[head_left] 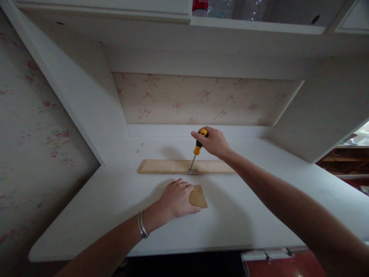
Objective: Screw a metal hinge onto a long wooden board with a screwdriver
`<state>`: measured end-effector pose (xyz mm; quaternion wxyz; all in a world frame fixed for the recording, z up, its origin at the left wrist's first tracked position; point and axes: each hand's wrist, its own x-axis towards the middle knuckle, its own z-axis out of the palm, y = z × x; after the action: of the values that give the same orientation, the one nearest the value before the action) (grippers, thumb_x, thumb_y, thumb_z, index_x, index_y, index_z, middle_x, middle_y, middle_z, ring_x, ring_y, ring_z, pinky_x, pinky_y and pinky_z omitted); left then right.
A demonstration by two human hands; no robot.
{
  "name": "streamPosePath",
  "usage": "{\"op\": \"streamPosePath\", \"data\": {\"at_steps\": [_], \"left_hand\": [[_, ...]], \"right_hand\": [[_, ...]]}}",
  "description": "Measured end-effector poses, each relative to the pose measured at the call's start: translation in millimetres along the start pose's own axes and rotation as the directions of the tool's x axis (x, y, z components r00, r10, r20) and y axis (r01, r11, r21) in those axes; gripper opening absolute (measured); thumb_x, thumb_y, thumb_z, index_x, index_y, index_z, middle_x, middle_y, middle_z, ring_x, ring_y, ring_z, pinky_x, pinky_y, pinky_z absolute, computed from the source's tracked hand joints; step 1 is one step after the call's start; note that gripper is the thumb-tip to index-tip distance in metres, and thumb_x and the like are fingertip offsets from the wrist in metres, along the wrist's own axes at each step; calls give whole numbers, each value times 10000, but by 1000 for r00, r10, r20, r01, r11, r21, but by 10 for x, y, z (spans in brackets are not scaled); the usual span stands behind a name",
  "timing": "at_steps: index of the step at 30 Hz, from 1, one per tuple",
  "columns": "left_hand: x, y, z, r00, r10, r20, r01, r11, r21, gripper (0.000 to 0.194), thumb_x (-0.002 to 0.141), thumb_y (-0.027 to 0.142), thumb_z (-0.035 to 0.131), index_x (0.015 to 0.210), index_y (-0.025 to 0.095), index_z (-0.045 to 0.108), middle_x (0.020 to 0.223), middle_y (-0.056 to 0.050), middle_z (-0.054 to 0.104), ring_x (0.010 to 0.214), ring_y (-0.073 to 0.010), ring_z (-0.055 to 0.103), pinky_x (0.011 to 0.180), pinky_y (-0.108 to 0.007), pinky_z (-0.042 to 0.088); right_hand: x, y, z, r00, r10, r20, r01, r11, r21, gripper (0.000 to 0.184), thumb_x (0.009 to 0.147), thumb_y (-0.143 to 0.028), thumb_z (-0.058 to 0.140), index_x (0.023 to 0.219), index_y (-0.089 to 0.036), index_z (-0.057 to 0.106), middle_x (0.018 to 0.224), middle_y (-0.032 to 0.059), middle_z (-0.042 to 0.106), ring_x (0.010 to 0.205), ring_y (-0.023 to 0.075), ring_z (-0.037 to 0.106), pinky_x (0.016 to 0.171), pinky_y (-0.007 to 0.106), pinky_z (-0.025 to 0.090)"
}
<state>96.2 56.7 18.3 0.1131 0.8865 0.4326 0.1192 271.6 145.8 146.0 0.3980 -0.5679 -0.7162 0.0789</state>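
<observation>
My right hand [215,141] is wrapped round the yellow and black handle of a screwdriver [197,148]. The tool slants down, its tip at a small metal hinge [193,171] on the near edge of a long, pale wooden board [164,166]. That board lies flat across the white desk; my right forearm covers its right end. Closer to me, my left hand [177,198] grips a small, flat wooden piece [198,197] low over the desk, thumb and fingers at its left side. The fingers hide part of this piece.
Two small, thin dark items [140,147] lie on the white desk [115,207] at the back left. Side panels flank the desk, and an overhead shelf [256,29] holds clear plastic bottles. Floral wallpaper [201,100] covers the back wall.
</observation>
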Motion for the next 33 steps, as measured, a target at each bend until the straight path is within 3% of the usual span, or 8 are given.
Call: {"op": "streamPosePath", "data": {"at_steps": [4,7,12,15,17,24,29,33], "left_hand": [[-246,-215,-252,994,-59,-89,62,998,31,509,616,658,720,929,264,645,1000,-76,696,995,-297,597,826,-419,473],[-466,-601,-546,970,-178,-164,194,977,90,543,651,704,662,976,269,645,1054,-69,687,1016,-285,600,850,-387,469],[-803,-1538,-1073,829,-446,-337,526,827,199,648,686,749,595,1072,229,631,982,-61,685,963,-281,616,838,-354,455],[-951,-2038,-1238,716,-647,-262,696,688,204,703,687,803,546,1081,225,616,949,-50,682,917,-278,617,707,-317,443],[-1011,-2287,-1235,683,-699,-211,730,646,223,691,710,803,515,1067,220,616,940,-38,683,898,-265,619,695,-301,428],[-934,-2795,-922,725,-676,-129,687,701,188,724,725,764,495,1139,185,629,1039,-132,692,971,-329,636,732,-337,457],[-803,-2894,-787,778,-607,-159,626,772,113,703,744,705,485,1170,164,627,1134,-143,677,1058,-341,618,845,-375,478],[-783,-2891,-725,812,-525,-254,559,825,81,631,770,625,477,1140,137,629,1343,-156,558,1280,-326,479,1048,-383,391]], "right_hand": [[19,2,4,1000,4,5,-4,1000,4,487,810,-675,547,745,-202,644,636,7,608,581,138,488,571,289,330],[22,0,2,1000,26,14,-26,1000,15,480,805,-668,558,761,-198,648,634,7,608,571,135,486,566,289,333],[28,-26,9,1000,24,17,-24,1000,9,476,810,-660,557,729,-197,633,625,9,600,566,132,479,559,289,326],[41,-53,21,1000,9,24,-10,1000,15,478,812,-661,554,727,-197,633,626,8,602,564,131,483,558,287,328],[53,-68,32,1000,0,27,-1,1000,16,480,808,-662,556,732,-195,634,632,10,606,569,133,493,556,286,331],[69,-89,45,998,26,53,-25,1000,-7,466,808,-642,565,745,-187,640,626,16,604,547,124,477,540,283,322],[34,-78,6,998,34,57,-33,999,-2,472,808,-647,563,765,-185,649,619,23,609,552,129,486,545,280,325],[24,-68,-26,998,1,57,0,1000,-8,480,804,-656,565,737,-187,644,631,28,618,566,136,498,559,283,336]]}}
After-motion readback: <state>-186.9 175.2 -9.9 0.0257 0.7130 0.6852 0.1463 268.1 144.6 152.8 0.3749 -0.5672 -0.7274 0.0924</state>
